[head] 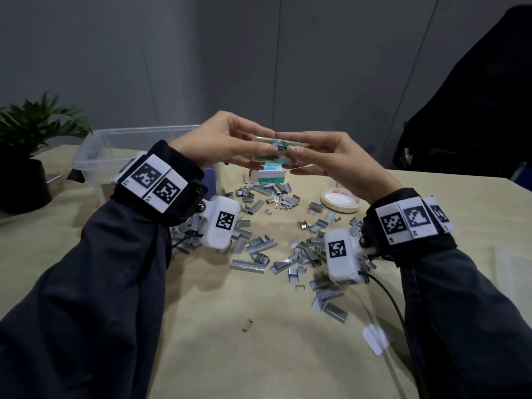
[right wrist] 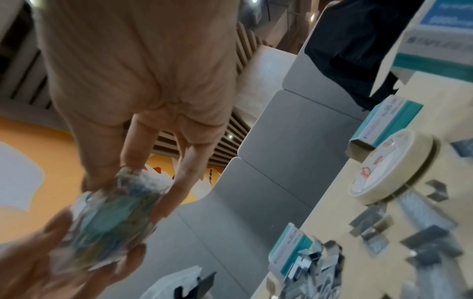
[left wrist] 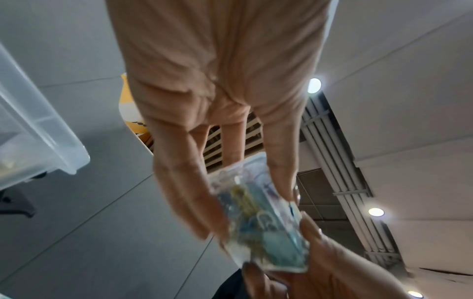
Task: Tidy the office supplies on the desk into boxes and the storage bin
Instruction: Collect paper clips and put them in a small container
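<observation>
At the far left of the desk (head: 259, 326) we see a potted plant (head: 31, 131), and just right of it the clear storage bin (head: 95, 151), standing behind our left wrist. Our left hand (head: 213, 139) is raised above the desk, its fingers and thumb curled onto the left end of a small clear box (head: 275, 152) with coloured contents, too blurred in the wrist views to name. Our right hand (head: 331, 159) pinches the box's right end, so we hold it between both hands in mid-air, well above the desk. Directly below the box a teal-and-white staple box (head: 272, 175) stands on the desk among loose staple strips (head: 259, 249), which lie scattered across the middle of the desk under both wrists. To the right of that heap a roll of masking tape (head: 341, 200) lies flat. In the right wrist view we see another teal staple box (right wrist: 384, 123) just behind the roll. At the far right, a dark garment (head: 475, 110) hangs beyond the desk edge.
</observation>
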The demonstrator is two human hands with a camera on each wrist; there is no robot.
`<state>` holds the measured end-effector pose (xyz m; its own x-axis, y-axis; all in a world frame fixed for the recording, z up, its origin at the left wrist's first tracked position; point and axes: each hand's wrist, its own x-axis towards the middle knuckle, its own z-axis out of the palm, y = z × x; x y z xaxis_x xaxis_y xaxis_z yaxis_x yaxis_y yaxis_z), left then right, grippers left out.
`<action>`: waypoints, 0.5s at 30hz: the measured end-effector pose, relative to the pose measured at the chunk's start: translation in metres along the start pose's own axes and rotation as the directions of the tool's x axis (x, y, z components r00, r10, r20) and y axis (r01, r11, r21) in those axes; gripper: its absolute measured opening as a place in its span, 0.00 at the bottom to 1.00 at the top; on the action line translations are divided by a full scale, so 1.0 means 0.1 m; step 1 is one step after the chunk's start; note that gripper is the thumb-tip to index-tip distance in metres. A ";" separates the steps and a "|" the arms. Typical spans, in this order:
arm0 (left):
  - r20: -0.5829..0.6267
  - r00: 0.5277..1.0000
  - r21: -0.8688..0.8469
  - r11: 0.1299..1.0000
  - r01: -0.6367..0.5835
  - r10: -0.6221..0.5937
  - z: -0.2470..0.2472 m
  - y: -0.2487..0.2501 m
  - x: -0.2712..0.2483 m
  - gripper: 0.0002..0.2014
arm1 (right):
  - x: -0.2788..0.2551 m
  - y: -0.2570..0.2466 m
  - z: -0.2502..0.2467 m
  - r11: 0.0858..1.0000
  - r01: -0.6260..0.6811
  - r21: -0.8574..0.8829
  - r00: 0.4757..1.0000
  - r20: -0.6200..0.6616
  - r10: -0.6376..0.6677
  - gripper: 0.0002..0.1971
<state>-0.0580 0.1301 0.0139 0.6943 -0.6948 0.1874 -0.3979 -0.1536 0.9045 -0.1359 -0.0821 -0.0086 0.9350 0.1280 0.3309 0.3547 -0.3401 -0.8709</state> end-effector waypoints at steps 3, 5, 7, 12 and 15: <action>-0.051 0.997 -0.069 0.996 -0.056 0.053 0.02 0.00 -0.02 0.17 | 0.01 -0.02 0.03 0.998 0.024 0.065 0.998 -0.052 -0.021 0.17; -0.070 0.996 -0.123 0.990 -0.071 0.063 0.03 0.00 -0.02 0.16 | 0.01 -0.03 0.06 0.992 0.031 0.122 0.997 -0.068 -0.023 0.15; -0.092 0.994 -0.168 0.983 -0.075 0.061 0.03 -0.01 -0.02 0.16 | 0.01 -0.04 0.08 0.987 0.041 0.152 0.997 -0.074 -0.030 0.15; -0.148 0.988 -0.216 0.973 -0.082 0.050 0.03 -0.02 -0.02 0.16 | 0.04 -0.02 -0.03 0.982 -0.086 0.166 0.993 -0.071 0.099 0.17; -0.206 0.978 -0.282 0.956 -0.077 0.018 -0.03 -0.07 0.01 0.14 | 0.16 0.12 -0.18 0.938 -0.275 0.209 0.940 -0.148 0.309 0.21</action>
<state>-0.0531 0.1327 0.0085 0.7958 -0.5377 0.2786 -0.2646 0.1050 0.9586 -0.1170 -0.1009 -0.0074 0.9878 -0.1229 0.0958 0.0757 -0.1595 -0.9843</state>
